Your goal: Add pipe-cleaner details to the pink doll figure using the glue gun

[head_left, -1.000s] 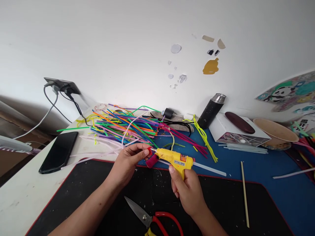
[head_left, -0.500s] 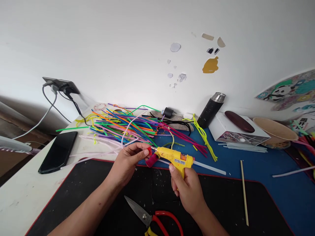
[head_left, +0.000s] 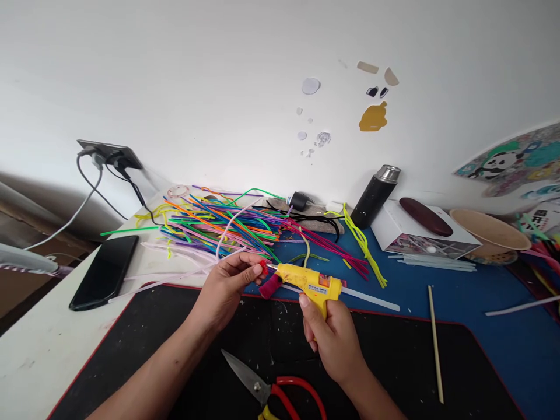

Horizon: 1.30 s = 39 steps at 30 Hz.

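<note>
- Head view, hands: the right hand (head_left: 333, 339) is closed around the grip of a yellow plastic hot glue gun (head_left: 311, 284), its index finger lying at the trigger. The left hand (head_left: 225, 287) pinches a small red fuzzy tuft (head_left: 263, 268) between thumb and fingertips, the other fingers loosely curled.
- Head view, position: the tuft is raised above the far edge of the black desk mat (head_left: 394, 361), right at the gun's metal nozzle. A magenta fuzzy stub (head_left: 270, 286) hangs just under it; I cannot tell whether the two are joined.
- Head view, handling as I judge it: the tuft looks feather-light, soft and easily crushed. A gentle pinch at its back, away from the nozzle, seems the safest hold, since the tip and fresh glue would burn. The gun looks light and rigid, best held by its grip.
- Head view, surroundings: a clear glue stick (head_left: 371, 299) juts from the gun's rear, red-handled scissors (head_left: 271, 388) lie between the forearms, and a heap of coloured pipe cleaners (head_left: 219, 224) sprawls behind the hands.
</note>
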### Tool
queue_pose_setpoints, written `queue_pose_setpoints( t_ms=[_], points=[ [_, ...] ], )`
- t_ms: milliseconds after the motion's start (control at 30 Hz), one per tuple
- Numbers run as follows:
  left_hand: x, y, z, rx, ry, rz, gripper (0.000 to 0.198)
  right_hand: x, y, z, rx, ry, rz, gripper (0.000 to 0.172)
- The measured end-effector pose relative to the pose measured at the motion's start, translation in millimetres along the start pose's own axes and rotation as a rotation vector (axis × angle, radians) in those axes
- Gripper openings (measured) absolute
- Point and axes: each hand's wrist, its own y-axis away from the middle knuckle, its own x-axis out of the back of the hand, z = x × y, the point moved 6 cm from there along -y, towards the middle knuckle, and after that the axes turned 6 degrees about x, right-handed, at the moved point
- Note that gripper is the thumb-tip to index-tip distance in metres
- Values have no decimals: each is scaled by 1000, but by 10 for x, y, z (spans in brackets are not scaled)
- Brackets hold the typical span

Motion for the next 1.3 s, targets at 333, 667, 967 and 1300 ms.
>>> queue_pose_setpoints(
  t_ms=[333,667,967,1300],
  points=[
    [42,11,3,-5,12,51,30,4,-5,-23,4,23,-14,65],
    [38,15,51,-33,11,58,27,1,-11,-31,13,38,-38,66],
    [51,14,53,-38,27,51,25,7,1,-48,20,53,-32,65],
    [53,19,67,-38,22,60,27,2,9,-55,31,57,-41,63]
  ],
)
